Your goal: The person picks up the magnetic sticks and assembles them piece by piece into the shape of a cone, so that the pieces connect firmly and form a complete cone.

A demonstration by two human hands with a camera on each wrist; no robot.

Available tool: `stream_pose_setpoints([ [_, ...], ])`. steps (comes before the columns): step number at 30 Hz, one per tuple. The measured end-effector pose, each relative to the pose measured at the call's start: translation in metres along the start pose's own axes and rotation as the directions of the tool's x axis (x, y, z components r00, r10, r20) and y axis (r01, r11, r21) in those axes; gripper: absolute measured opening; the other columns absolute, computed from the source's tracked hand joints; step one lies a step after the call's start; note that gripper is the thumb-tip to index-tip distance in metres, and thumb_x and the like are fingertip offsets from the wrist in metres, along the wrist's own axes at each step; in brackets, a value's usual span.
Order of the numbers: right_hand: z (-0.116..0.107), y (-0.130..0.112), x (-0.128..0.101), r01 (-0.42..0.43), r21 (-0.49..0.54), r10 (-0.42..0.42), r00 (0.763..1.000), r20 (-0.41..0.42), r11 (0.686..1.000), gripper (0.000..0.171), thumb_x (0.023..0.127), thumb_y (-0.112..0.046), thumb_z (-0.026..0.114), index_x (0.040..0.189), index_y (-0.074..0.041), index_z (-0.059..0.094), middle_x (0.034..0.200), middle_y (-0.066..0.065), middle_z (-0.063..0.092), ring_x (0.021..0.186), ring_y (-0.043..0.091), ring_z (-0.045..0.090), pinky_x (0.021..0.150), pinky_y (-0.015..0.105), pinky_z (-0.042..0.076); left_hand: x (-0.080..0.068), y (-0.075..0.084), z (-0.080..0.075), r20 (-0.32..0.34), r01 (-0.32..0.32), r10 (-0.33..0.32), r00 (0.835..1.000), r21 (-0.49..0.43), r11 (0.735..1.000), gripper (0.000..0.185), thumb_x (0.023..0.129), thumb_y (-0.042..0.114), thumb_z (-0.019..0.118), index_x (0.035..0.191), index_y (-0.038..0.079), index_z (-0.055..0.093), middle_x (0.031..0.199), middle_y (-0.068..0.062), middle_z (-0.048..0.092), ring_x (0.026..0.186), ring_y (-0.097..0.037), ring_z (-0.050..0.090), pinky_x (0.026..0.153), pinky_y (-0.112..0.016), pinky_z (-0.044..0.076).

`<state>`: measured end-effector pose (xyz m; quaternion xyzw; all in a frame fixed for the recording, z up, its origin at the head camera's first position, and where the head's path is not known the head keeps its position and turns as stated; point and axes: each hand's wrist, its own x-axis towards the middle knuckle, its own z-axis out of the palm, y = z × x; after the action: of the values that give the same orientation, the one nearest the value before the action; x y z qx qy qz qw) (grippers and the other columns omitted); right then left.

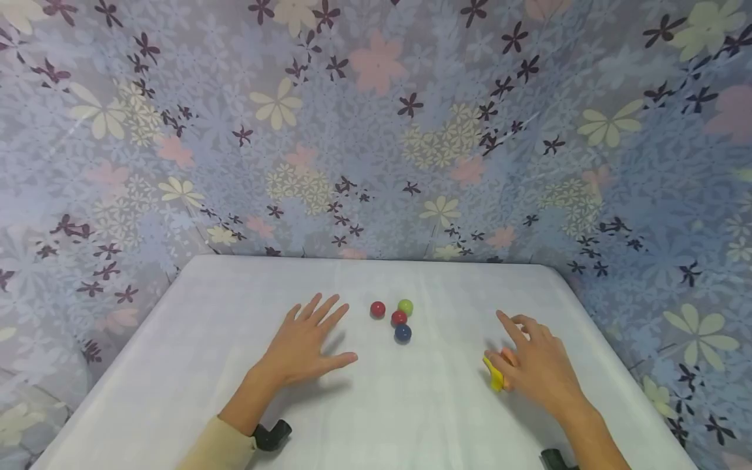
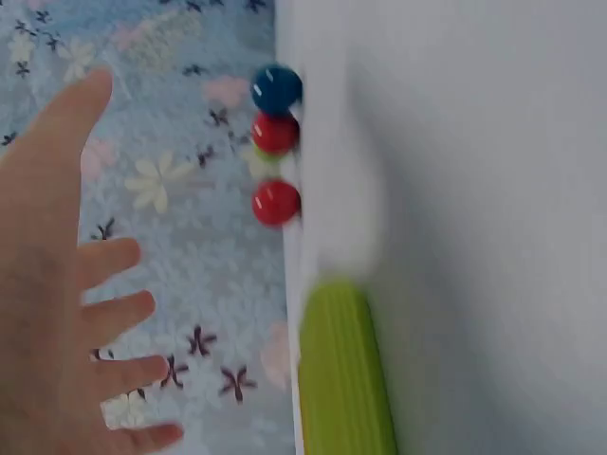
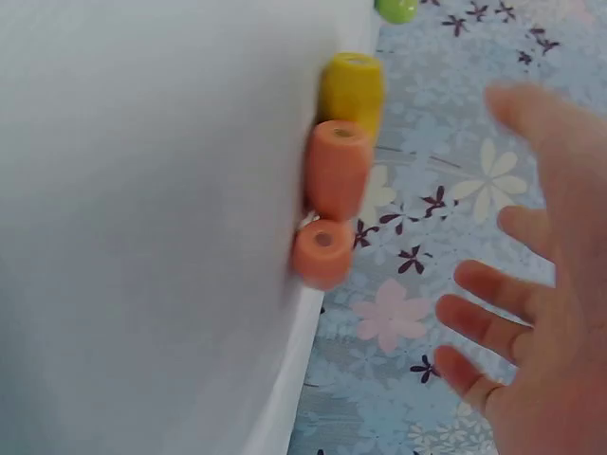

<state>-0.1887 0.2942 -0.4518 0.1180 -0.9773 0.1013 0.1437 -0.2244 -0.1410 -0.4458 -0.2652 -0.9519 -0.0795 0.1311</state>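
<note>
My left hand (image 1: 299, 346) is spread above the white table, fingers apart and holding nothing. A green ridged piece (image 2: 346, 370) lies beneath it in the left wrist view; the head view hides it behind the hand. My right hand (image 1: 540, 365) hovers with loosely bent fingers over a yellow bead (image 3: 353, 87) and two orange beads, one barrel-shaped (image 3: 339, 175) and one shorter (image 3: 323, 254). Those beads stand close together with holes showing, partly covered by the hand in the head view. Nothing shows in the right hand's grasp.
Between the hands, farther back, sit a red ball (image 1: 378, 309), a second red ball (image 1: 399, 318), a lime green ball (image 1: 405, 307) and a dark blue ball (image 1: 403, 333). A flowered cloth (image 1: 376, 163) hangs behind the white table (image 1: 411, 418). Black wrist mounts (image 1: 273, 435) show below the hands.
</note>
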Motion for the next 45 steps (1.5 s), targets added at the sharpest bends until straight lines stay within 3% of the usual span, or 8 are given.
stream_pose_setpoints([
  [6, -0.005, -0.003, -0.002, -0.101, 0.118, 0.086, 0.989, 0.123, 0.988, 0.039, 0.088, -0.046, 0.066, 0.108, -0.013, 0.067, 0.091, -0.002, 0.057, 0.068, 0.013, 0.052, 0.055, 0.036, 0.047, 0.025, 0.022, 0.002, -0.117, -0.084, 0.065, 0.991, -0.165, 0.983, 0.056, 0.089, 0.055, 0.057, 0.135, 0.023, 0.055, 0.127, 0.003, 0.056, 0.117, -0.017, 0.052, 0.093, -0.041, 0.047],
  [12, -0.003, -0.010, -0.002, -0.121, 0.104, 0.093, 0.964, 0.248, 0.987, 0.019, 0.084, -0.038, 0.072, 0.082, -0.020, 0.069, 0.074, -0.011, 0.056, 0.062, 0.007, 0.051, 0.052, 0.030, 0.045, 0.049, 0.040, 0.020, -0.091, -0.161, 0.141, 0.986, -0.270, 0.949, 0.034, 0.090, 0.033, 0.066, 0.121, 0.018, 0.065, 0.108, 0.003, 0.063, 0.087, -0.012, 0.063, 0.074, -0.028, 0.053],
  [16, 0.000, -0.014, -0.002, -0.124, 0.106, 0.089, 0.954, 0.285, 0.987, 0.020, 0.083, -0.035, 0.073, 0.073, -0.021, 0.064, 0.068, -0.008, 0.051, 0.056, 0.011, 0.046, 0.049, 0.030, 0.040, 0.059, 0.050, 0.030, -0.076, -0.174, 0.159, 0.984, -0.282, 0.943, 0.034, 0.089, 0.031, 0.067, 0.120, 0.017, 0.066, 0.109, 0.001, 0.062, 0.087, -0.012, 0.061, 0.077, -0.026, 0.052],
  [23, 0.005, -0.018, -0.001, -0.134, 0.100, 0.103, 0.958, 0.269, 0.986, 0.023, 0.082, -0.033, 0.075, 0.076, -0.018, 0.058, 0.066, -0.006, 0.047, 0.053, 0.013, 0.043, 0.045, 0.030, 0.035, 0.074, 0.063, 0.044, -0.084, -0.184, 0.166, 0.983, -0.310, 0.933, 0.033, 0.087, 0.028, 0.070, 0.117, 0.015, 0.067, 0.108, 0.003, 0.063, 0.084, -0.010, 0.061, 0.071, -0.020, 0.049],
  [28, 0.004, -0.018, 0.001, -0.138, 0.085, 0.114, 0.963, 0.244, 0.987, 0.026, 0.081, -0.034, 0.076, 0.077, -0.017, 0.057, 0.067, -0.006, 0.049, 0.052, 0.013, 0.043, 0.045, 0.030, 0.035, 0.081, 0.066, 0.051, -0.113, -0.178, 0.150, 0.982, -0.313, 0.933, 0.033, 0.086, 0.028, 0.071, 0.116, 0.015, 0.068, 0.111, 0.003, 0.063, 0.089, -0.009, 0.061, 0.076, -0.023, 0.050],
  [33, 0.005, -0.021, 0.003, -0.165, 0.089, 0.135, 0.953, 0.272, 0.982, 0.024, 0.081, -0.033, 0.076, 0.084, -0.012, 0.064, 0.073, -0.005, 0.057, 0.056, 0.013, 0.047, 0.047, 0.030, 0.039, 0.082, 0.067, 0.056, -0.092, -0.155, 0.133, 0.987, -0.313, 0.937, 0.025, 0.085, 0.027, 0.071, 0.108, 0.016, 0.071, 0.111, 0.004, 0.064, 0.097, -0.009, 0.061, 0.084, -0.027, 0.050],
  [36, 0.007, -0.022, 0.002, -0.184, 0.095, 0.151, 0.948, 0.281, 0.978, 0.025, 0.080, -0.030, 0.076, 0.092, -0.010, 0.067, 0.076, -0.004, 0.059, 0.059, 0.012, 0.049, 0.050, 0.030, 0.041, 0.082, 0.067, 0.060, -0.087, -0.166, 0.146, 0.985, -0.301, 0.939, 0.026, 0.085, 0.026, 0.072, 0.109, 0.017, 0.071, 0.109, 0.005, 0.063, 0.088, -0.006, 0.059, 0.077, -0.023, 0.050],
  [45, 0.009, -0.022, 0.002, -0.202, 0.111, 0.162, 0.942, 0.295, 0.973, 0.025, 0.079, -0.028, 0.078, 0.090, -0.009, 0.065, 0.071, -0.004, 0.055, 0.058, 0.014, 0.047, 0.050, 0.030, 0.040, 0.078, 0.067, 0.064, -0.069, -0.189, 0.177, 0.982, -0.323, 0.927, 0.021, 0.085, 0.022, 0.072, 0.106, 0.018, 0.072, 0.109, 0.004, 0.059, 0.092, -0.009, 0.059, 0.081, -0.023, 0.050],
])
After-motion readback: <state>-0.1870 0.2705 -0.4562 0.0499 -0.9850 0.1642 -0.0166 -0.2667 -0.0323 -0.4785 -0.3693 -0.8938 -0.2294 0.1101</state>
